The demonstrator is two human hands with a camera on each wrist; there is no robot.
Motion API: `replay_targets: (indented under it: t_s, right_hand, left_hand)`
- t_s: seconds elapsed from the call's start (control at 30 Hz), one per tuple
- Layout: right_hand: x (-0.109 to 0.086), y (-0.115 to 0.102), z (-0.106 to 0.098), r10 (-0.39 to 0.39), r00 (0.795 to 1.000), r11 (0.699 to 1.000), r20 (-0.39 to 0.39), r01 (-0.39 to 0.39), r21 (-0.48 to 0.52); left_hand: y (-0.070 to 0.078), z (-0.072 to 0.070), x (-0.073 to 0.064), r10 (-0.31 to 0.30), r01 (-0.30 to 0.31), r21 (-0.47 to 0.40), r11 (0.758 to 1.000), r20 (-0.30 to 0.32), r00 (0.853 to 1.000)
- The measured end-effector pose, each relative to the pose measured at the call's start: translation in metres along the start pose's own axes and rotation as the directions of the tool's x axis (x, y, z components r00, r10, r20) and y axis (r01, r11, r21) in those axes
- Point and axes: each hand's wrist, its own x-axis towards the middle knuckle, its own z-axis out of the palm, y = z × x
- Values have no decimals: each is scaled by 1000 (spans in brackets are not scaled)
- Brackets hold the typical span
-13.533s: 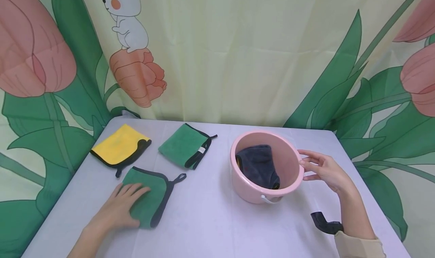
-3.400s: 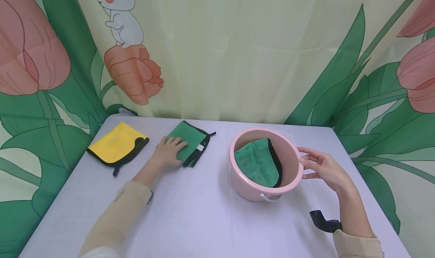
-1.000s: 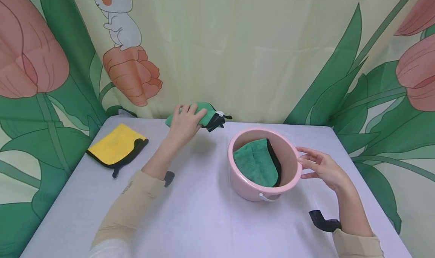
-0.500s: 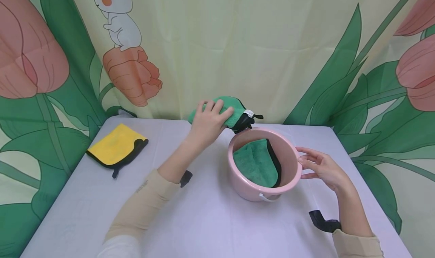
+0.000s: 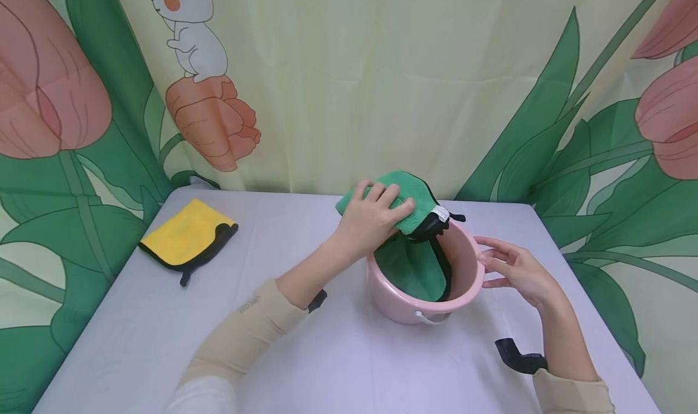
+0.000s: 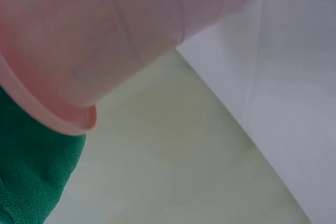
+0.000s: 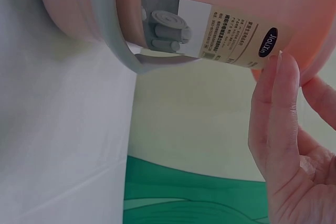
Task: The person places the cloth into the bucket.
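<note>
In the head view, my left hand (image 5: 371, 223) grips a folded green towel (image 5: 406, 190) with dark edging and a white tag. It hangs over the far left rim of a pink bucket (image 5: 389, 302). Inside the bucket lies another green towel (image 5: 411, 274), partly shaded; whatever is under it is hidden. My right hand (image 5: 515, 271) pinches the bucket's right rim. From the left wrist, the held towel (image 6: 37, 161) shows beside the bucket wall (image 6: 131, 30), the hand out of sight. In the right wrist view, fingertips meet the rim near a paper label (image 7: 210, 30).
A folded yellow towel (image 5: 188, 232) with black edging lies at the table's left. The bucket's white handle (image 5: 431, 320) hangs down at its front. A printed curtain (image 5: 349, 99) rises behind the white table (image 5: 305, 365).
Earlier, one green towel went into the bucket over the dark cloth. My left hand then picked up the other green towel and carried it rightward to the bucket. My right hand stays put.
</note>
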Motion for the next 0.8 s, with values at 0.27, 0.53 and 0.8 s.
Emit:
replay_targets:
  t_s: [0.27,0.53,0.8]
  right_hand:
    - [0,0,-1,9,1000,1000,15,-9,7]
    - [0,-1,-1,15,1000,1000,21,-15,19]
    - [0,0,-1,8,1000,999,29,-9,38]
  left_hand:
    - [19,10,-4,103,-103,-7,995,-48,994]
    - [29,15,-8,186,-183,-65,981,44,982]
    - [35,15,-6,272,-220,-180,959,344,899]
